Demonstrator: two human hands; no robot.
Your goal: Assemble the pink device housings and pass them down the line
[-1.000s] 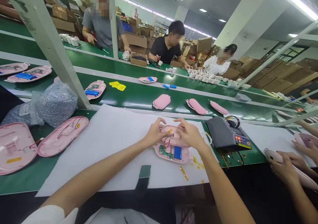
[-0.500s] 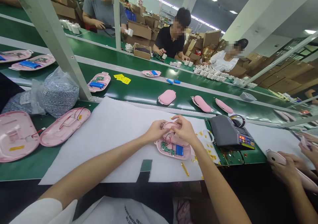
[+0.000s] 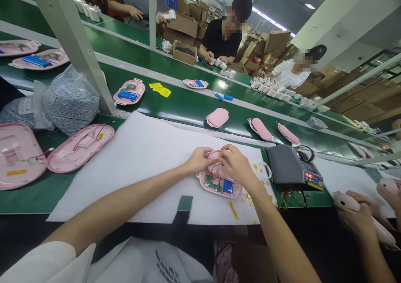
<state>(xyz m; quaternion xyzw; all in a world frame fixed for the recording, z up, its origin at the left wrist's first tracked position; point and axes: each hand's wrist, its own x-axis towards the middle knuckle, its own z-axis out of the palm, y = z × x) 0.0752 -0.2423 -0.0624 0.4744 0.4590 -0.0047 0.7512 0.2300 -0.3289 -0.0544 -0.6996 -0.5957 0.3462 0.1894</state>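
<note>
Both my hands are at a pink plastic shell half (image 3: 226, 173), tilted above its mate. My left hand (image 3: 199, 161) pinches its left edge, and my right hand (image 3: 235, 162) has its fingers closed at the upper rim. Thin red and black wires run between the halves. The lower pink shell (image 3: 203, 182) lies on the white sheet, holding a green circuit board (image 3: 213, 184) and a blue battery (image 3: 228, 186). What sits between my fingertips is partly hidden. A strip of yellow tape (image 3: 233, 210) lies just below the shell.
A grey tape dispenser (image 3: 286, 166) stands at the right, near a white ring (image 3: 264, 170) and yellow tape scraps. Open pink shells (image 3: 81, 149) and bagged parts (image 3: 73, 101) lie at the left. Beyond runs a green conveyor (image 3: 175, 103) with more shells. A co-worker's hands (image 3: 360, 216) are at far right.
The camera view has shifted slightly. My right hand's fingers have drawn closer together at the upper shell's rim; my left hand keeps its grip. Across the line, a co-worker's hands have moved among white parts.
</note>
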